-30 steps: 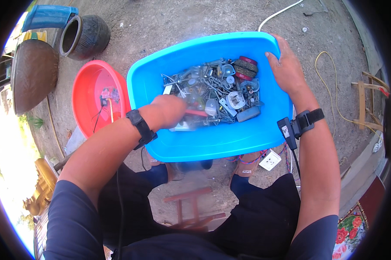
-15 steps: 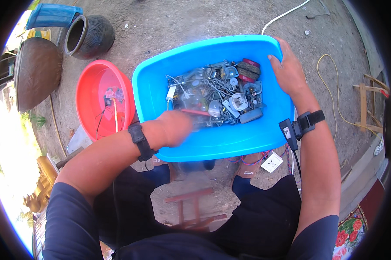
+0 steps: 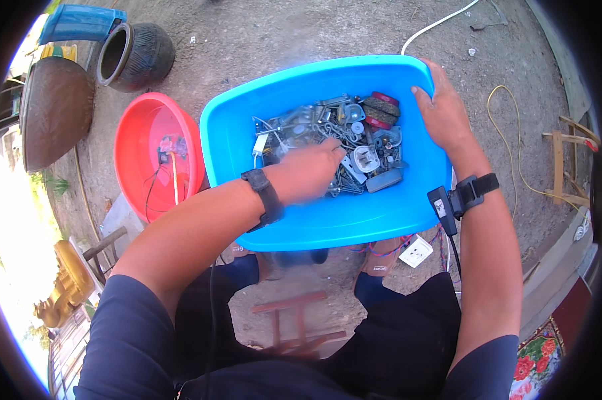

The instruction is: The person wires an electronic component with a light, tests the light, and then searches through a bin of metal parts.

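Note:
A blue plastic tub [image 3: 301, 227] stands before me, its bottom covered with mixed hardware: hooks, bolts, metal fittings, a white plug [image 3: 366, 159] and dark discs with red rims [image 3: 381, 110]. My right hand [image 3: 442, 110] grips the tub's upper right corner, thumb over the inner side and fingers outside. Down among the parts, my left hand [image 3: 309, 169] is blurred, with thumb and fingers curled together near the white plug. Whatever its fingertips hold, if anything, is too small to make out. The hand covers some of the hardware beneath it.
Left of the tub sits a red basin [image 3: 131, 160] with a few small items and a thin stick. A dark clay pot [image 3: 148, 59] lies farther off. Near my feet are a white socket plate [image 3: 416, 251] and a low wooden stool [image 3: 294, 303]. A yellow cord [image 3: 504, 150] runs along the right.
My left hand has moved right and farther in, from the tub's near left side to the middle of the hardware. My right hand keeps its grip on the corner.

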Action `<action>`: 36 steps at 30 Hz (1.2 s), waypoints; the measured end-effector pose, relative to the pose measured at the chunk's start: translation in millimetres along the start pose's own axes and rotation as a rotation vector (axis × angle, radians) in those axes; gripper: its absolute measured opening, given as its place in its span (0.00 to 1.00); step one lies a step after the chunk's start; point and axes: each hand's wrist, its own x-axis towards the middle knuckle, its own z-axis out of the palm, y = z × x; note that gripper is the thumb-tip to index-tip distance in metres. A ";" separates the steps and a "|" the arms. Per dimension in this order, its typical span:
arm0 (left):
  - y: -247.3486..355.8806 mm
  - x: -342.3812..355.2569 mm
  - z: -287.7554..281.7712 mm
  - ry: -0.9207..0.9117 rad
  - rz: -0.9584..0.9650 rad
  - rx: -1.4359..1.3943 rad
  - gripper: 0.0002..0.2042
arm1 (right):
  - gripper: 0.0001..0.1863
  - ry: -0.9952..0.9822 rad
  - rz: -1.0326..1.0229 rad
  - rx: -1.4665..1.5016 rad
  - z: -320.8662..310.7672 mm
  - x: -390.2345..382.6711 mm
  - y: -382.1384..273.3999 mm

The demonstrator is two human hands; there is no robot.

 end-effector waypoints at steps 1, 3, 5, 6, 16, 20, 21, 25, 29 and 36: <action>4.2 5.5 -0.4 0.000 0.000 0.000 0.15 | 0.26 -0.006 0.011 0.006 -0.4 -0.2 -1.0; 9.5 14.1 -1.0 -0.192 -0.173 0.010 0.30 | 0.26 -0.006 0.008 0.009 -0.8 0.2 -4.2; 8.7 11.2 8.7 -0.142 -0.136 0.048 0.29 | 0.26 -0.008 0.007 0.012 -0.3 0.9 -5.2; 8.2 10.0 12.6 -0.093 -0.100 0.086 0.29 | 0.26 -0.012 0.006 0.028 0.5 1.4 -4.9; -24.5 10.0 -21.5 -0.072 -0.237 -0.126 0.12 | 0.26 0.020 -0.046 0.003 5.6 3.2 7.0; -51.1 11.0 -45.3 -0.064 -0.428 0.105 0.13 | 0.26 -0.002 -0.011 -0.010 0.7 2.2 3.0; -61.3 7.9 -42.9 -0.096 -0.448 0.146 0.14 | 0.26 -0.004 -0.003 -0.009 0.1 2.3 -1.7; -63.1 13.9 -47.6 -0.289 -0.415 0.130 0.15 | 0.26 0.014 -0.017 -0.008 0.2 0.5 3.6; -83.9 15.8 -38.0 -0.300 -0.411 0.118 0.20 | 0.26 0.013 -0.038 0.023 0.9 1.9 -1.5; -57.9 5.7 -37.0 -0.308 -0.331 -0.045 0.10 | 0.25 -0.002 -0.012 0.038 -2.4 1.6 -3.2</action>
